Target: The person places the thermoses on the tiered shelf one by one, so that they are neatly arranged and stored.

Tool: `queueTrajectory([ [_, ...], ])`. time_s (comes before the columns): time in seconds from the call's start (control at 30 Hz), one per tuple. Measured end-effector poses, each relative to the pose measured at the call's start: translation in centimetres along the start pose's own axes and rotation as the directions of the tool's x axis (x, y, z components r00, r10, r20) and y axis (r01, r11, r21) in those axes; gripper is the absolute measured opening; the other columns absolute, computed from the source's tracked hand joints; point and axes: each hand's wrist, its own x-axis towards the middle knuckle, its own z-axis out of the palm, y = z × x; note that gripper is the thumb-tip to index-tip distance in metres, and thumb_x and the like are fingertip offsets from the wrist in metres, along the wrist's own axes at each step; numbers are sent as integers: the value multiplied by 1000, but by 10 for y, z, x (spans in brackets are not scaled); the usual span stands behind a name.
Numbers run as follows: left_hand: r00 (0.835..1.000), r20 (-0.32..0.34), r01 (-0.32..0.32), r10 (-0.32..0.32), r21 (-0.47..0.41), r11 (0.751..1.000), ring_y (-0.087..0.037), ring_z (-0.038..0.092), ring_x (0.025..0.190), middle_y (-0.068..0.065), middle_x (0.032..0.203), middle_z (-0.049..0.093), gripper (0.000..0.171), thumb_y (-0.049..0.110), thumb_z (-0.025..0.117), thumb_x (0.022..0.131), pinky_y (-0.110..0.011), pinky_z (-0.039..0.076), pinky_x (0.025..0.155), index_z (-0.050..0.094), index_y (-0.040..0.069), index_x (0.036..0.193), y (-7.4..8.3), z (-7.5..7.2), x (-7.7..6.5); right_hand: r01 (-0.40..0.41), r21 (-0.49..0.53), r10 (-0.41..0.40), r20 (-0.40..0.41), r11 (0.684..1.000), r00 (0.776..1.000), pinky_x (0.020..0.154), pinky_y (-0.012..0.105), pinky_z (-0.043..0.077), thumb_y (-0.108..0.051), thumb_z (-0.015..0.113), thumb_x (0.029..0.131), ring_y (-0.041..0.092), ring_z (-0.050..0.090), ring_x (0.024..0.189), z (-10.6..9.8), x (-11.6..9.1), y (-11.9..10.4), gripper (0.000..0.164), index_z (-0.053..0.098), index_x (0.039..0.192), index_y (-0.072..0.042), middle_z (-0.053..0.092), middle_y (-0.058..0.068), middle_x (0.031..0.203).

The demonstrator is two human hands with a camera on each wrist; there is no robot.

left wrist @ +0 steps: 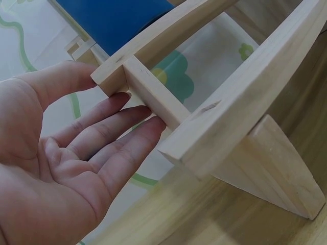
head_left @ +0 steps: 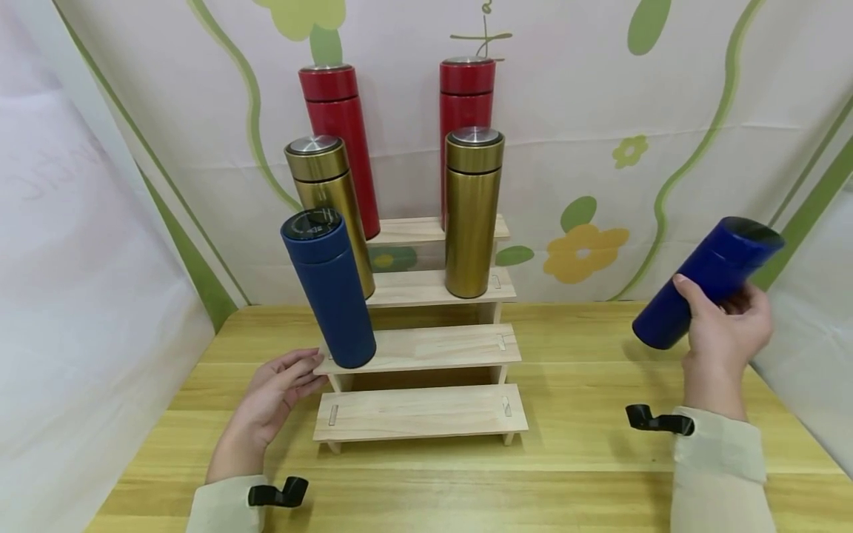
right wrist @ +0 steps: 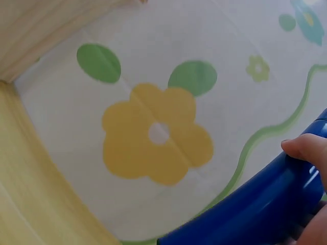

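My right hand (head_left: 726, 333) grips a glossy blue thermos flask (head_left: 709, 277) in the air to the right, tilted with its lid end up and to the right. In the right wrist view, the thumb lies along the flask (right wrist: 265, 204). My left hand (head_left: 283, 392) holds the left end of a stepped wooden stand (head_left: 420, 414) at its second step from the bottom. In the left wrist view, the thumb meets the board's end while the fingertips (left wrist: 153, 125) touch the upright below. A matte blue flask (head_left: 333, 296) stands on that step's left end.
Two gold flasks, left (head_left: 326, 178) and right (head_left: 474, 215), stand on the step above. Two red flasks, left (head_left: 346, 133) and right (head_left: 466, 111), occupy the top step. A flower-patterned cloth (head_left: 586, 148) hangs behind the wood-grain table (head_left: 573, 474).
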Motion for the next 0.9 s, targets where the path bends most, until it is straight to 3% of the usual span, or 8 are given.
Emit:
queueTrajectory([
  [0.13, 1000, -1, 2, -2, -12, 1000, -2, 75, 106, 15, 113, 73, 51, 15, 58, 111, -22, 62, 98, 44, -13, 151, 0, 0, 0, 5, 22, -5, 33, 1000, 999, 122, 25, 43, -6, 106, 63, 9, 60, 126, 4, -9, -5, 87, 66, 138, -25, 67, -8, 139],
  [0.4, 1000, -4, 6, -6, -39, 999, -4, 75, 104, 14, 110, 76, 43, 14, 59, 111, -22, 62, 96, 51, -9, 146, 1, 0, 1, -32, 78, 22, 123, 996, 992, 94, 15, 50, -3, 101, 70, 9, 59, 113, 14, -27, -14, 71, 69, 130, -21, 68, -7, 125],
  [0.7, 1000, -7, 7, -7, -23, 1000, -3, 75, 105, 14, 111, 75, 51, 15, 59, 111, -22, 62, 97, 44, -13, 152, 1, 1, 0, -22, 111, -5, 241, 994, 971, 98, 17, 52, 3, 96, 76, 12, 62, 116, 23, -46, -16, 65, 69, 132, -16, 69, -2, 127],
  [0.9, 1000, -10, 12, -12, -26, 1000, -3, 75, 105, 15, 111, 75, 52, 15, 59, 111, -22, 62, 97, 43, -12, 152, 1, 1, 0, -19, 152, -38, 368, 988, 929, 96, 18, 55, 7, 88, 83, 15, 64, 116, 29, -59, -13, 58, 67, 134, -13, 69, 1, 128],
])
